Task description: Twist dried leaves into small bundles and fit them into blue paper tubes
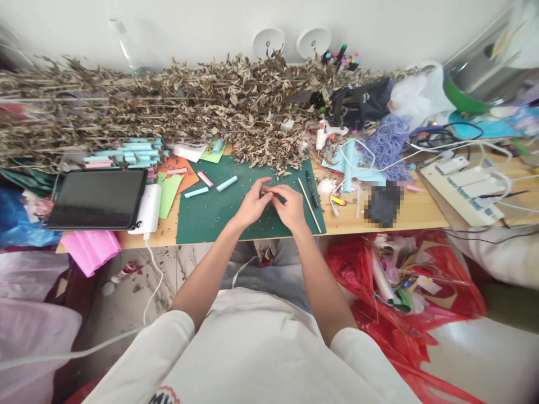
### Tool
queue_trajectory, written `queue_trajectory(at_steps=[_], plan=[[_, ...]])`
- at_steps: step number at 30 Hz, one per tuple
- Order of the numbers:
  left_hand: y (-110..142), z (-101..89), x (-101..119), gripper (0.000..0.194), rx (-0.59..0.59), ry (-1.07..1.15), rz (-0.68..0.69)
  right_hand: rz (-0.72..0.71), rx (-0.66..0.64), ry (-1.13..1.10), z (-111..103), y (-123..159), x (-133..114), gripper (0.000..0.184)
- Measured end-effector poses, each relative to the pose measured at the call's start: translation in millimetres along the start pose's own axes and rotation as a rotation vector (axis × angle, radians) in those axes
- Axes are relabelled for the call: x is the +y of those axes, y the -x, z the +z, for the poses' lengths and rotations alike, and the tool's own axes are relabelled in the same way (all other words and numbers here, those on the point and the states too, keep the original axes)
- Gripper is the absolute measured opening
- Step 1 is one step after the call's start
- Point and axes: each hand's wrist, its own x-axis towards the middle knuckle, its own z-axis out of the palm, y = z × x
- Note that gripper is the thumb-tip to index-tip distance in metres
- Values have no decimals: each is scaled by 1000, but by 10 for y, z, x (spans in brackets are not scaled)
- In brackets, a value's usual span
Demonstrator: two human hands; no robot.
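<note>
My left hand (254,202) and my right hand (288,205) meet over the green cutting mat (202,216), fingertips pinched together. Something small and brownish seems to sit between them, mostly hidden by the fingers. On the mat to the left lie two light-blue paper rolls, one of them a blue roll (227,183), and a pink roll (205,179). Right of my right hand are a thin pale stick (309,205) and a black pen (312,189). Just beyond my hands is a heap of dried leaves (273,146).
Dried leafy stalks (168,95) cover the back of the table. A tablet (96,199) and a white power bank (148,209) stand left. To the right are a glue gun (328,133), purple yarn (389,146) and a power strip (463,191). A red bag (463,286) hangs below.
</note>
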Motion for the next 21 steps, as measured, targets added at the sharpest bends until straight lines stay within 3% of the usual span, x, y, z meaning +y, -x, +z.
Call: queue_trajectory(at_steps=[4,7,11,15,21], plan=[[24,-45,-3,35,-47,-56,94,43,137,11,56,21,51,17],[94,-38,-73,23,63,-149,134,96,213,28,72,52,66,13],[138,-19,-166,17,147,-136,142,84,164,26,69,71,43,13],[104,-51,-191,29,107,11,138,60,136,10,66,65,23,12],[125,-65,-170,20,61,-84,189,33,137,39,69,88,26,13]])
